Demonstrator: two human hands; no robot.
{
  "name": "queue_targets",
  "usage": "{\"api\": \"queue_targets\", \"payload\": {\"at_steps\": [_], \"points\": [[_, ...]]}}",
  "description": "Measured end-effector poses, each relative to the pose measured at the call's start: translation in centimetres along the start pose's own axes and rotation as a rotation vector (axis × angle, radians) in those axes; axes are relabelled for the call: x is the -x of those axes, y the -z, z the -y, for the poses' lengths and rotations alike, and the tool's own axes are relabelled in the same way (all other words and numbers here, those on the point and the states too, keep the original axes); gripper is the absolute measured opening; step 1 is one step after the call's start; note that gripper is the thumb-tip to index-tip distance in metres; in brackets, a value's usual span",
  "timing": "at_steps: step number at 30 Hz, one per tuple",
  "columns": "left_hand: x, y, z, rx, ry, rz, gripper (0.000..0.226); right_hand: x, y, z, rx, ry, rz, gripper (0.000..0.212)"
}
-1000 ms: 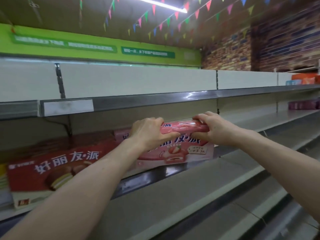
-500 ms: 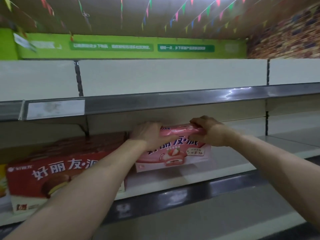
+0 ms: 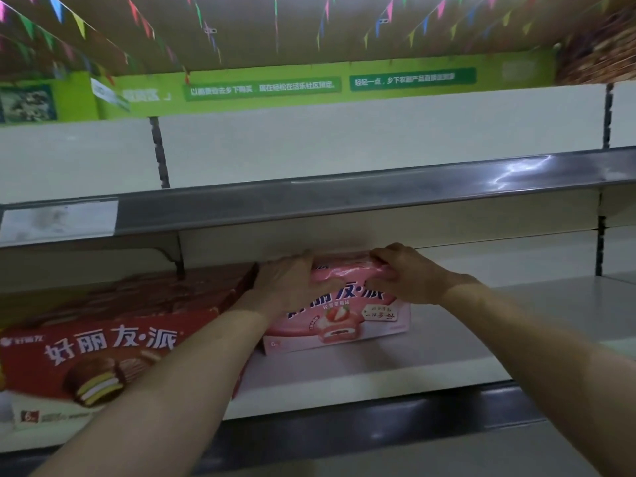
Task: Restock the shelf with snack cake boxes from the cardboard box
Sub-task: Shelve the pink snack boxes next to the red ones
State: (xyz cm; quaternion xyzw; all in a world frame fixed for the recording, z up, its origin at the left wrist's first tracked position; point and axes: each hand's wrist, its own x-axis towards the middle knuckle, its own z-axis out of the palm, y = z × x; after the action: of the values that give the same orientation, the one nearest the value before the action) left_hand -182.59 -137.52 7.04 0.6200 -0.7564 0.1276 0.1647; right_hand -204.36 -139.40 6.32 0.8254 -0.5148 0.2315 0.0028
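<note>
Gripping pink box (image 3: 344,321) — both hands, on shelf (image 3: 395,366), beside red box (image 3: 103,359)

I'm standing in a shop aisle: metal retail shelving (image 3: 344,197) with a price-label strip (image 3: 58,220) at nine o'clock, boxed snack cakes (image 3: 103,352) at eight, and bunting (image 3: 309,22) over green banners (image 3: 261,87) at twelve.

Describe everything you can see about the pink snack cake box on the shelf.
The pink snack cake box looks like glossy printed cardboard, with white lettering, a strawberry-topped cake picture and a small cream label on its front. It stands upright on the pale shelf, set back from the front edge, front panel facing out. The left hand and right hand both grip its top edge. The red boxes sit just to its left; whether they touch is unclear.
</note>
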Motion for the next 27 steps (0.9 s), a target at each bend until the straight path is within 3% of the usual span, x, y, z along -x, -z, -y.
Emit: {"api": "queue_targets", "payload": {"at_steps": [6, 11, 15, 18, 23, 27], "points": [[-0.7, -0.9, -0.1, -0.070, 0.002, -0.044, 0.066, -1.1, -1.1, -0.7, 0.003, 0.006, -0.052, 0.027], [-1.0, -2.5, -0.5, -0.202, 0.062, -0.062, 0.069, -1.0, -1.6, -0.5, 0.039, -0.030, -0.039, 0.045], [0.3, -3.3, -0.5, -0.279, 0.037, -0.057, 0.102, -0.1, -2.0, 0.4, 0.146, -0.028, -0.040, 0.060], [1.1, -3.8, -0.6, -0.349, 0.066, -0.048, 0.113, 0.9, -2.7, 2.2, 0.254, 0.009, -0.068, 0.067], [0.8, -4.1, 0.8, -0.297, -0.022, -0.051, 0.109, 1.1, -3.4, 4.3, 0.314, 0.006, -0.069, 0.069], [1.0, -4.1, 0.5, -0.320, 0.014, -0.049, 0.106, 1.4, -3.0, 4.8, 0.288, -0.013, -0.050, 0.068]]}}
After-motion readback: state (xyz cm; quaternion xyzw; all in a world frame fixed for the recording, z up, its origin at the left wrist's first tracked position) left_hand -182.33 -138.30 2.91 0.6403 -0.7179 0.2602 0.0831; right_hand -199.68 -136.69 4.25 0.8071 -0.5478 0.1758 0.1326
